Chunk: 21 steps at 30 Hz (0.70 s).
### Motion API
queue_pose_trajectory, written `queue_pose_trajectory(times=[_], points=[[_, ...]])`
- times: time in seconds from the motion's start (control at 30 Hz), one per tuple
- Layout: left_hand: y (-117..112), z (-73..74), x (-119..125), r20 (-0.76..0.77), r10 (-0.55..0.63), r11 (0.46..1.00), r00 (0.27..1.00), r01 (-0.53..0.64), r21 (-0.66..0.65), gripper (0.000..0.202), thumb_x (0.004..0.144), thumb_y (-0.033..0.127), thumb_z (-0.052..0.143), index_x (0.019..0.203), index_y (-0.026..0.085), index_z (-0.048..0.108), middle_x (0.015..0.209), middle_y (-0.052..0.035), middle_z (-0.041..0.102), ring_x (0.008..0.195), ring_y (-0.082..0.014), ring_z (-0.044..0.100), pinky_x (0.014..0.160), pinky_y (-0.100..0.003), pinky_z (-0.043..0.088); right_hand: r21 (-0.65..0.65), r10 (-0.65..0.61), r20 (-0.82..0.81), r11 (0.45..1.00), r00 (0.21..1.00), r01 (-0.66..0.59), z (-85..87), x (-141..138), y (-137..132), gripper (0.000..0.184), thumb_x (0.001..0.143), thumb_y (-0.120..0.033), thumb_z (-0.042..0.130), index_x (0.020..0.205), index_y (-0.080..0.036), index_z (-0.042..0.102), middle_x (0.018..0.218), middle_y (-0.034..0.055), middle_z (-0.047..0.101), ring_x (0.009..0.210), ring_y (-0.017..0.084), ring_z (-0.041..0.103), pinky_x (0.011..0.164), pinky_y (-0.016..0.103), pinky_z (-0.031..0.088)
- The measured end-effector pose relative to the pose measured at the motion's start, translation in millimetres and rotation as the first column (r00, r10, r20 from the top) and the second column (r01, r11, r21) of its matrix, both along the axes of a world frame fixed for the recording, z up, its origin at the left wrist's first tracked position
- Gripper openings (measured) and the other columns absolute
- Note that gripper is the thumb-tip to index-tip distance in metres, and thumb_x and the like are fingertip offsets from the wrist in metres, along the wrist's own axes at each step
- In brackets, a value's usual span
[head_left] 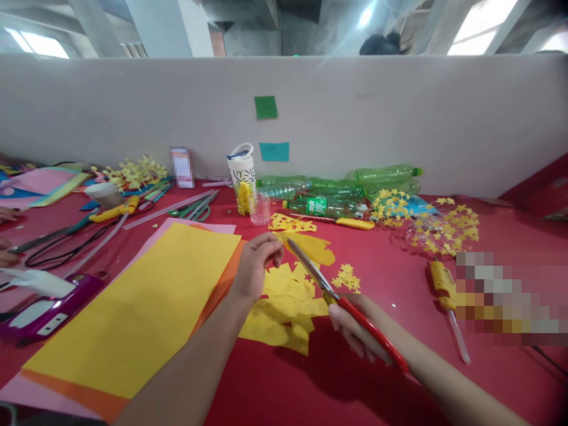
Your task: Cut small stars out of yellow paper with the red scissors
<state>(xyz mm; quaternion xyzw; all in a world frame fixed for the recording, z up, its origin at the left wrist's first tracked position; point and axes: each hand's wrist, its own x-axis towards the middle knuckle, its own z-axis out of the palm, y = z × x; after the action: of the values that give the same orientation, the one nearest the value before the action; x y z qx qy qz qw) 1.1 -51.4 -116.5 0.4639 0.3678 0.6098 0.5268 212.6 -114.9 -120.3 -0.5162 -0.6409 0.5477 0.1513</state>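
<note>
My right hand (355, 325) grips a pair of scissors (310, 269) with red handles, the blades pointing up and left and looking nearly closed. My left hand (260, 263) is closed in a pinch near the blade tips; whatever lies between its fingertips is too small to make out. A yellow piece of craft sheet (317, 247) shows just beyond the fingertips and blades. Below are yellow offcuts (284, 316), some with star-shaped cutouts. A small pile of yellow stars (347, 278) lies right of the scissors.
Left, a yellow sheet (137, 302) tops orange and pink ones. Behind stand a white patterned cup (242, 168) and clear plastic cup (260, 210); green bottles (328, 206) lie by the partition. Right are star sprays (448, 228) and a glue gun (444, 287). Another person's hands show far left.
</note>
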Motion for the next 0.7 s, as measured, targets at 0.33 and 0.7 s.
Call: queue_pose_trajectory(times=[0.33,0.7], points=[[1.2,1.0,-2.9,-0.040,-0.063,0.998,0.997,0.062,-0.030,0.020,0.072,0.016,0.054,0.053,0.016,0.052,0.050,0.0031,0.047,0.049,-0.0085,0.038,0.049,-0.023,0.028,0.028,0.013,0.035,0.999,0.999,-0.014,-2.5,1.6,2.1,0.053,0.082,-0.069,0.041,0.069,-0.018,0.048,0.038,-0.0072,0.043,0.030,0.006,0.038,0.031,0.015,0.028],[1.4,1.0,-4.2,-0.036,-0.079,0.996,0.996,0.078,-0.045,0.019,0.071,0.017,0.053,0.052,0.017,0.049,0.050,0.0034,0.044,0.048,-0.0086,0.037,0.048,-0.024,0.027,0.021,0.027,0.005,0.999,1.000,-0.028,-2.6,3.0,1.3,0.053,0.081,-0.070,0.042,0.069,-0.019,0.048,0.038,-0.0069,0.044,0.031,0.007,0.039,0.032,0.016,0.029]])
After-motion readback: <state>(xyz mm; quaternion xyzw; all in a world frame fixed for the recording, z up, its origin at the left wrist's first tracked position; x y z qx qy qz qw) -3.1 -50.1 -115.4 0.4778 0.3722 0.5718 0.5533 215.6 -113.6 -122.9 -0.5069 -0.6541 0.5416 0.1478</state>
